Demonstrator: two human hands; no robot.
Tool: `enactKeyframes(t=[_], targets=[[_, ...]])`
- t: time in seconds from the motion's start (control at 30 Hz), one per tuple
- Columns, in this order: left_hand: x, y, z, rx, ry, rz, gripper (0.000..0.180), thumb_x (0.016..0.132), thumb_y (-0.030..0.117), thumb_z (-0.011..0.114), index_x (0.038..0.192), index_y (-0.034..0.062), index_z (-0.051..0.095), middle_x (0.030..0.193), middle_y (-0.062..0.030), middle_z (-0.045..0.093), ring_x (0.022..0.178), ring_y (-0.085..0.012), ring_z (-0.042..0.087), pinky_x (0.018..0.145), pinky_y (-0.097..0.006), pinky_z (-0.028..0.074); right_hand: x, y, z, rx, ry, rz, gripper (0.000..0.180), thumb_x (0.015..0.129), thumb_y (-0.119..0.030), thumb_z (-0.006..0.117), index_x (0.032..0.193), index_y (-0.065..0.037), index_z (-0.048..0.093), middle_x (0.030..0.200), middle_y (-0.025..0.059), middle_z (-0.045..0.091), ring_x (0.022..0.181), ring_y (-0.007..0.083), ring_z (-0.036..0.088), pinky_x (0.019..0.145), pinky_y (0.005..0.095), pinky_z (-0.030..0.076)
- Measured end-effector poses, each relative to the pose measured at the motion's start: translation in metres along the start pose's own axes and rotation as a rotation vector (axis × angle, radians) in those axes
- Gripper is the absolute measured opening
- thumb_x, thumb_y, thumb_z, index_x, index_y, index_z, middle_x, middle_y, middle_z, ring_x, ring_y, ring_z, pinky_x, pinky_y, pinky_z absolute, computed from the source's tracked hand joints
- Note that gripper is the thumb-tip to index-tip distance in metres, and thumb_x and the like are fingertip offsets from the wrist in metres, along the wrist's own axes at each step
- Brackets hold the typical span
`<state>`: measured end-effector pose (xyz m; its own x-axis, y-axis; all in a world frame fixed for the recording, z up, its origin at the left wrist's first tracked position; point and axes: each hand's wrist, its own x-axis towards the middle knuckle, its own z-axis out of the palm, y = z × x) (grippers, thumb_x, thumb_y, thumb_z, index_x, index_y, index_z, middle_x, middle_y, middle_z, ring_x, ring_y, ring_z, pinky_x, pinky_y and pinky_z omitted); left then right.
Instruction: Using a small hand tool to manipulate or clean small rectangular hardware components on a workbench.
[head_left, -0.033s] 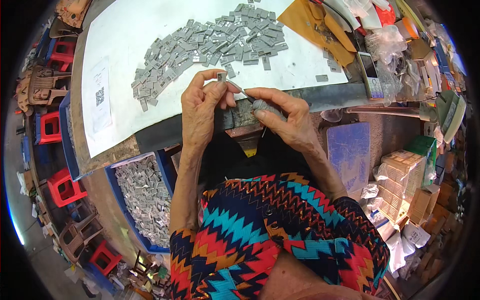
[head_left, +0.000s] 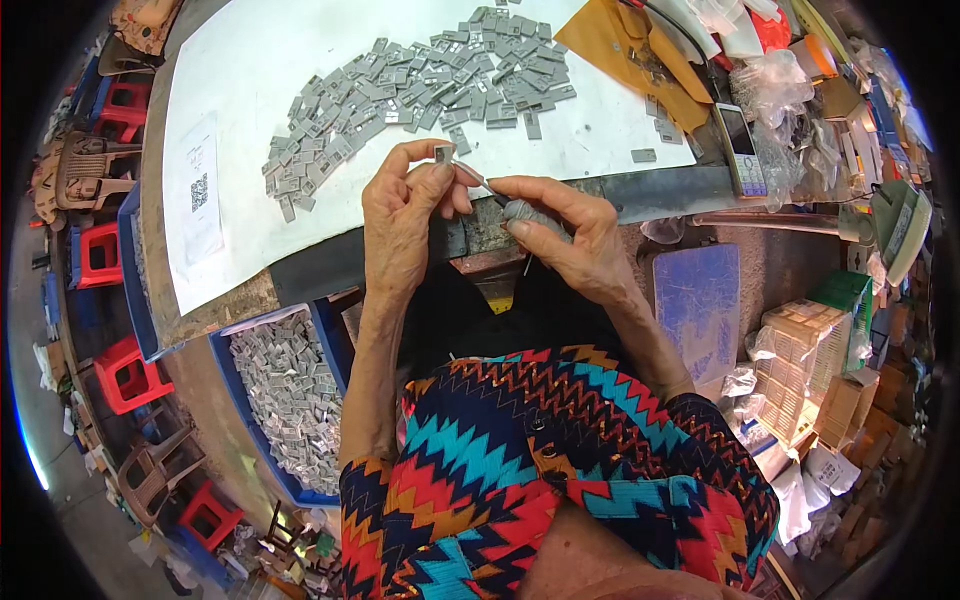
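Observation:
Between thumb and forefinger of my left hand (head_left: 402, 210) is a small flat grey metal piece (head_left: 443, 153), held upright at the table's near edge. My right hand (head_left: 575, 225) is closed around a slim hand tool (head_left: 530, 212) with a thin metal shaft and a grey wrapped grip. Its shaft points left toward the piece; the fingers of my left hand hide whether the tip touches it. Beyond my hands, a wide pile of similar grey pieces (head_left: 410, 95) lies on a white sheet (head_left: 240, 110).
Below the table's edge, at left, a blue bin (head_left: 330, 350) is filled with grey pieces. A phone with keys (head_left: 742, 150) and brown paper (head_left: 610, 45) lie at the table's right. Red stools (head_left: 130, 375) stand on the left floor; a wooden crate (head_left: 800, 370) is at right.

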<state>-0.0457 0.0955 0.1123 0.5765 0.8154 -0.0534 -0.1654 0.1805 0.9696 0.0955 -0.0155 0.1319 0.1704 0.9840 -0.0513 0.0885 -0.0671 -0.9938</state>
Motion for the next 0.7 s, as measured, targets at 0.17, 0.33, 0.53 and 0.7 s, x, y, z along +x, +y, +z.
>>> enactKeyframes(t=[0.17,0.33,0.53,0.7], targets=[[-0.0046,-0.0010,0.0003,-0.036,-0.026,-0.014,0.018,0.087,0.012,0.051,0.098,-0.0023,0.050,0.078,-0.0107,0.063,0.061,-0.0076,0.052,0.055,-0.019,0.039,-0.0011,0.0038,0.0015,0.006,0.012,-0.039,0.033,0.079,-0.004,0.055,0.112,0.001,0.054,0.101,0.0092,0.060,0.092,0.0115,0.055,0.081,0.0248,0.044],[-0.0071,-0.0020,-0.0015,0.061,-0.030,0.009,0.018,0.087,0.011,0.051,0.099,-0.0024,0.051,0.077,-0.0091,0.063,0.059,-0.0066,0.051,0.053,-0.018,0.038,-0.0012,0.0026,0.0022,0.000,-0.009,-0.036,0.033,0.079,-0.003,0.055,0.112,0.001,0.054,0.102,0.0099,0.060,0.094,0.0128,0.055,0.082,0.0258,0.044],[-0.0094,-0.0012,-0.0009,0.159,-0.034,0.016,0.016,0.087,0.010,0.050,0.098,-0.0012,0.052,0.075,-0.0054,0.063,0.058,-0.0042,0.050,0.052,-0.017,0.036,-0.0025,0.0064,0.0025,-0.023,-0.005,-0.073,0.033,0.079,-0.003,0.055,0.111,0.000,0.055,0.103,0.0104,0.060,0.094,0.0143,0.056,0.082,0.0264,0.044],[-0.0106,-0.0013,-0.0014,0.210,-0.044,0.023,0.015,0.087,0.010,0.049,0.098,-0.0001,0.052,0.074,-0.0040,0.063,0.057,-0.0033,0.048,0.051,-0.016,0.035,-0.0038,0.0087,0.0017,-0.059,-0.014,-0.086,0.032,0.078,-0.003,0.055,0.110,-0.001,0.056,0.101,0.0113,0.060,0.093,0.0159,0.057,0.081,0.0275,0.044]])
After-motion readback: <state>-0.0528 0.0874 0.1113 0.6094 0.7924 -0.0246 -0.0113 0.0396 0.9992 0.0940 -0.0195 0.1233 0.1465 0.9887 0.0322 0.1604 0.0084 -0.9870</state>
